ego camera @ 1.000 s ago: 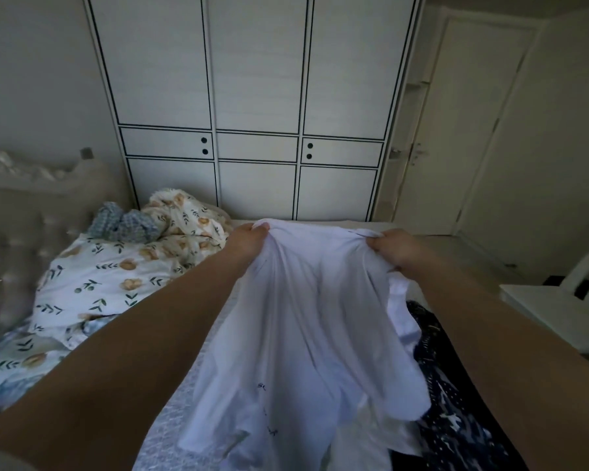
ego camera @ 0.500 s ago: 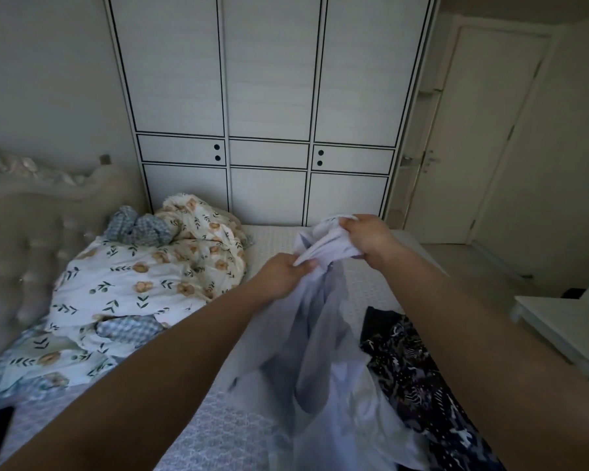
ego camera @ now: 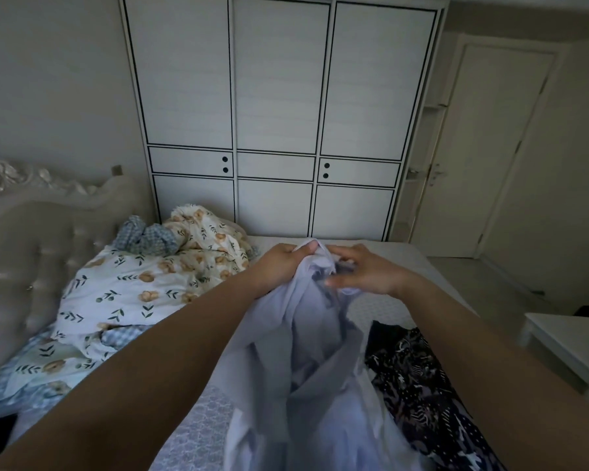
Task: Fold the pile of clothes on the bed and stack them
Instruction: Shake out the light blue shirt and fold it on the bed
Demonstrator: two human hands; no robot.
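Shirt bunched up between both hands over bed

Left hand (ego camera: 284,263) grips the top of a white shirt (ego camera: 306,351), fingers curled round a gathered bunch of fabric. Right hand (ego camera: 364,271) sits just beside it, fingers half spread and blurred, touching the same bunch; cannot tell if it actually pinches the cloth. Shirt hangs down from the hands in loose folds, its lower part draping toward the near edge of the frame over the bed (ego camera: 381,307).

No real containers in use. Wardrobe (ego camera: 279,113) behind the bed has all doors and drawers closed, contents hidden.

Dark patterned garment (ego camera: 419,379) lies crumpled on the mattress right of the shirt, touching its lower folds. Floral duvet (ego camera: 133,287) is heaped on the left half of the bed, with a blue checked cloth (ego camera: 147,237) on top near the headboard (ego camera: 31,249).

Bare mattress shows between the duvet and the shirt, and beyond the hands up to the far bed edge by the wardrobe. Right bed edge borders open floor (ego camera: 483,290); a white table (ego camera: 565,338) stands near, low right. Door (ego camera: 490,147) is closed.
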